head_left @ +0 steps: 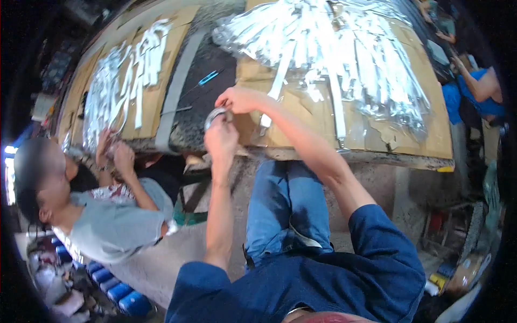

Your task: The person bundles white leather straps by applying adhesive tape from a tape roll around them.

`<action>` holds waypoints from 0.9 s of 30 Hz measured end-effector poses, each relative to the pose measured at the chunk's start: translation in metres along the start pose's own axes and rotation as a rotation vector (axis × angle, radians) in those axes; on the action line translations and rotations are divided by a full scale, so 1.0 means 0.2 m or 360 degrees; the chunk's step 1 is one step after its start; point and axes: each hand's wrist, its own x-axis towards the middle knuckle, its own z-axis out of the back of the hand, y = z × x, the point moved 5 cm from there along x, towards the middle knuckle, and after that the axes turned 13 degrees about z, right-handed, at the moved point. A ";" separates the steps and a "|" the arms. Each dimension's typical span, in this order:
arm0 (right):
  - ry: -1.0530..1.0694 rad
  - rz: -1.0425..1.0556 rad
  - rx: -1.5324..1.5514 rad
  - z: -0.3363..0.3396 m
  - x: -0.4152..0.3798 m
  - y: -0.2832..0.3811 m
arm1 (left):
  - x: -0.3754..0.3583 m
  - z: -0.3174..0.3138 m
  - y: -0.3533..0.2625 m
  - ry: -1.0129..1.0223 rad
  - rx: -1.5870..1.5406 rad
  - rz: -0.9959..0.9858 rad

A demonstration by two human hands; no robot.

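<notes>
Near the table's front edge, my left hand (221,138) has its fingers wrapped round a small whitish roll-like piece (216,116). My right hand (237,100) meets it from the right, its fingertips pinched together above the piece; what they grip is too small to name. Beyond my hands a blue-handled tool (208,78) lies on the dark strip of the table. A thin metal rod (177,111) rests to the left of my hands. Bundles of shiny white strips (301,32) in clear plastic lie on cardboard (301,110) ahead and to the right.
To the left, a seated co-worker in a grey shirt (121,223) handles something small by more white strips (105,81). Another person in blue (481,89) is at the far right. The table's front edge (388,157) crosses before my knees. Blue objects (133,303) stand at lower left.
</notes>
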 end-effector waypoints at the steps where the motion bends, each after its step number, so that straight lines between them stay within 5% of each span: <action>1: -0.0107 -0.0077 0.0096 0.03 -0.04 0.07 | -0.03 0.07 -0.01 -0.0019 -0.0141 -0.0047; 5: -0.0511 -0.0070 0.0156 0.04 -0.29 0.48 | -0.27 0.40 -0.13 0.0058 -0.0376 -0.0238; 11: -0.0593 -0.0517 0.0331 -0.25 -0.88 0.96 | -0.82 0.52 -0.06 0.0610 -0.0508 -0.0362; 14: -0.0609 -0.0623 0.0297 -0.44 -1.13 1.05 | -1.02 0.49 0.02 0.0760 -0.0671 -0.0286; 16: -0.0859 -0.0938 0.0753 -0.49 -1.23 1.12 | -1.06 0.53 0.02 0.0919 -0.0828 0.0016; 23: -0.1235 -0.0631 0.0384 -0.39 -1.17 1.38 | -1.11 0.63 0.01 0.0918 -0.1169 0.0073; 27: -0.1088 -0.0581 0.0036 -0.39 -1.15 1.43 | -1.16 0.70 -0.06 0.0850 -0.1062 -0.0035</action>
